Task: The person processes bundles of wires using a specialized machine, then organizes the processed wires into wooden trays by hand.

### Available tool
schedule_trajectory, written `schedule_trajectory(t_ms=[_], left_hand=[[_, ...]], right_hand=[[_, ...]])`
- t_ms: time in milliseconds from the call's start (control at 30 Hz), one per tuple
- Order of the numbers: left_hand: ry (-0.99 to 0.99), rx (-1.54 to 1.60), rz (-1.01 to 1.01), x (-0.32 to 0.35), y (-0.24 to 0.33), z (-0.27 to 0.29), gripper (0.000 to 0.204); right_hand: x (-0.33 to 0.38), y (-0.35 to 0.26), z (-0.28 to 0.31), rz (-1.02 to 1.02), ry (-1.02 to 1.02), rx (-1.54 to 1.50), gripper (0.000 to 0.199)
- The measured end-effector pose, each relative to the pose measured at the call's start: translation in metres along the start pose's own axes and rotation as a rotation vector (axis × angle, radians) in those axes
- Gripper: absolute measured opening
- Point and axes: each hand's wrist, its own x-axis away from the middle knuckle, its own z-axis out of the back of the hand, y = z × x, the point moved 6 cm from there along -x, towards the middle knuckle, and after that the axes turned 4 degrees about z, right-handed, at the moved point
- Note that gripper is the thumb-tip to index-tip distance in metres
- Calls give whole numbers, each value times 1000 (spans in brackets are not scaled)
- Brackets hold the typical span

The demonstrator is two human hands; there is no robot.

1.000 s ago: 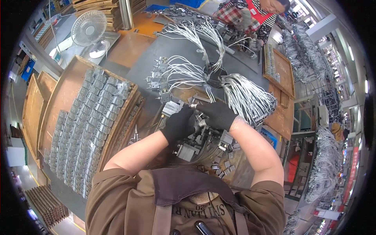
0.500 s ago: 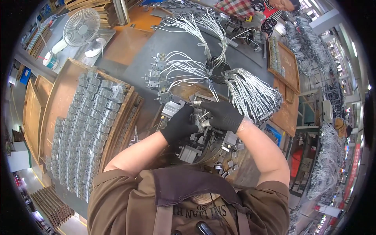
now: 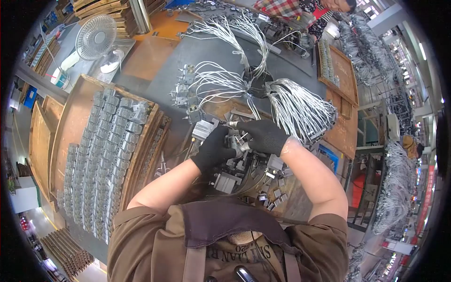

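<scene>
Holding a small metal part between both gloved hands right now, low over the middle of the bench. My left hand is curled around it from the left with the fingers closed tight, and my right hand comes in from the other side, fingers pinched narrow on the same piece. Both gloves are black, so it's hard to see exactly where the fingertips sit on the metal.

Just under my hands there's a grey metal fixture with loose little metal bits scattered beside it. Past my right hand lies a fat bundle of white wires, fanned out on the dark mat, and more wired pieces are spread above my left hand. Off to my left, a wooden tray is packed with rows of grey metal blocks. A white desk fan stands at the far corner, and another person's checked sleeve shows across the bench.
</scene>
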Motion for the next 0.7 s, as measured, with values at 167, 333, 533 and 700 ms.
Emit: schedule_trajectory(t_ms=[167,333,533,700], left_hand=[[57,-323,-134,10,20,4,55],[109,-174,-124,7,17,11,57],[69,48,117,-15,-10,2,43],[-55,71,89,-24,-26,-5,32]], right_hand=[[0,1,-4,-42,-62,102,61],[-7,1,-6,-116,-108,169,59],[-14,-5,-12,-193,-8,47,55],[-3,-3,-5,-236,2,170,47]])
